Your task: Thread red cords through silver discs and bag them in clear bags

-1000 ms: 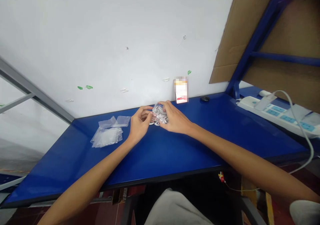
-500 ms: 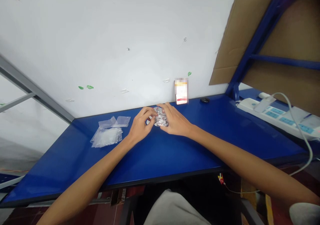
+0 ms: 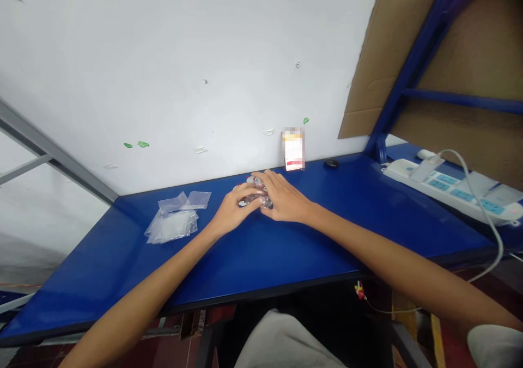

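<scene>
Between my hands, near the back edge of the blue table, lies a small shiny bundle (image 3: 255, 182) that looks like crinkled clear plastic with red and dark bits. My left hand (image 3: 231, 208) curls over its left side, with thumb and fingertips pressing on it. From the right, my right hand (image 3: 286, 198) cups the bundle, its fingers bent over the top and far side. Most of the bundle is hidden under the fingers, so its exact kind is unclear. Left of my left hand rests a loose pile of clear plastic bags (image 3: 174, 224).
A phone (image 3: 293, 151) with a lit screen leans on the white wall (image 3: 183, 57). A small black round object (image 3: 331, 163) lies to its right. On the right is a white power strip (image 3: 453, 191) with a cable (image 3: 490, 210). The blue table (image 3: 253, 259) ends at a dark front edge.
My left hand has moved right over the bundle, and its fingers now cover more of it. Both hands have closed nearer together. The view has shifted slightly.
</scene>
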A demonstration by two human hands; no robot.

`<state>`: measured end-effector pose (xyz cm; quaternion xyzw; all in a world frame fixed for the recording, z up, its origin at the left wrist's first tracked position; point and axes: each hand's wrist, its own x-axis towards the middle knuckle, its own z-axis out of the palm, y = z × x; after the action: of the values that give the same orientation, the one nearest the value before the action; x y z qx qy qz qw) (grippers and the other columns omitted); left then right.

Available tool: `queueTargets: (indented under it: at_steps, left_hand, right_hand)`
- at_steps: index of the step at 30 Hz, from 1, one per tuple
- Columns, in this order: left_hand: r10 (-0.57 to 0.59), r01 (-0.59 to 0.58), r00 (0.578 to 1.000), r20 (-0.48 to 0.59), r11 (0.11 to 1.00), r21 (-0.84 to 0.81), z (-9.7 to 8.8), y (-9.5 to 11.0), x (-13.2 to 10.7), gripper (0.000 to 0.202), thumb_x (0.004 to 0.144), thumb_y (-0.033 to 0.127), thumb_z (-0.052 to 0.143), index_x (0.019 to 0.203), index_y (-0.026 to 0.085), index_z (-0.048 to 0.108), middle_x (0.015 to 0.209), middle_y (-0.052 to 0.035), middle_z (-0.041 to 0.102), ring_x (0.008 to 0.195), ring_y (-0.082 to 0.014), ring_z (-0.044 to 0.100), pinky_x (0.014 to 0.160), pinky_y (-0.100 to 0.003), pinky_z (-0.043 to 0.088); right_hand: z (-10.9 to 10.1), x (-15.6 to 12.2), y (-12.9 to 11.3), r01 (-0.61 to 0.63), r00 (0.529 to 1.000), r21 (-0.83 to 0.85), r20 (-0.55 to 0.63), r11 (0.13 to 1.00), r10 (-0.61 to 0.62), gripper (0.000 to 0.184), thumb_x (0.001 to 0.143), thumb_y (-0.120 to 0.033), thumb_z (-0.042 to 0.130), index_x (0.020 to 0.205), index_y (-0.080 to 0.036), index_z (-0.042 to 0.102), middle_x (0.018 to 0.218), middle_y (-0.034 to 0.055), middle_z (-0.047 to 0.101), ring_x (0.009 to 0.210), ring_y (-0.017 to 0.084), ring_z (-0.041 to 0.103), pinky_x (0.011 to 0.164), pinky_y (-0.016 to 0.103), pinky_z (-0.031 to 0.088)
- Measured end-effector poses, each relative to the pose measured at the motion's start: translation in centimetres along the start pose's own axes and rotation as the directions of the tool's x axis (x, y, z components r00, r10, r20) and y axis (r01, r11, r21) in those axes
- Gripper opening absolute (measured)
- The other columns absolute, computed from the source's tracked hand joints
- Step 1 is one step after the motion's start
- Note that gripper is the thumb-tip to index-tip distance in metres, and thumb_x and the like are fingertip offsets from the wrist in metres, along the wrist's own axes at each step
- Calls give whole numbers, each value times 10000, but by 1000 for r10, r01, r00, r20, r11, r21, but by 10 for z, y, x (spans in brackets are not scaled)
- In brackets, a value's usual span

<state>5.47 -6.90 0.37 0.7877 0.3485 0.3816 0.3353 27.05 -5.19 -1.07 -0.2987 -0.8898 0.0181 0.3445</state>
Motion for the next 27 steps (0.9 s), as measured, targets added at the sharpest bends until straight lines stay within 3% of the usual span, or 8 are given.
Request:
queueTargets:
  at_steps: [4,8,13,19,22,27]
  left_hand:
    - [21,-27,999,49,991,131,-1,3,-2,286,1044,414,631,1204,277,824,1240,-59,770,1142,-266,703,1097,-424,509]
    - [29,-37,999,41,980,197,-3,2,-2,283,1053,398,618,1198,293,837,1215,-35,790,1135,-268,705,1098,-421,489]
    - [73,-79,996,44,981,179,-7,-2,0,286,1059,375,606,1183,267,839,1236,-58,773,1155,-281,682,1064,-420,484]
    - [102,-120,989,112,978,171,-11,-1,0,373,1111,390,490,1204,259,826,1190,-68,740,1105,-260,676,1003,-390,497]
    - [103,-112,993,60,982,153,-16,-5,1,376,1111,390,479,1205,255,817,1226,-75,723,1129,-261,675,1016,-391,500]
    - [59,-37,991,-122,983,178,-31,-25,8,296,1061,344,511,1112,204,766,1150,-78,740,1050,-247,690,959,-384,533]
  right_hand:
    - [0,-1,0,1,1000,34,20,999,-2,809,875,-224,702,1574,-196,296,1362,185,559,1231,373,582,1025,559,515]
    - [-3,0,1,-48,998,78,53,996,44,724,865,-240,726,1504,-213,386,1383,167,600,1234,366,603,1034,539,499]
    - [-9,1,1,-209,971,127,148,970,190,490,866,-325,752,1284,-224,516,1243,111,684,1023,297,673,860,415,502]
    - [-12,2,2,-236,961,48,158,970,226,273,890,-351,719,1051,-234,531,1078,57,705,871,239,646,727,333,410]
    - [-12,2,4,-268,948,19,184,963,260,308,888,-373,726,1083,-234,531,1052,55,723,872,248,649,719,325,397]
    - [-6,1,12,-284,935,-68,201,956,292,358,894,-373,726,1165,-221,549,1078,89,728,921,274,655,788,344,429]
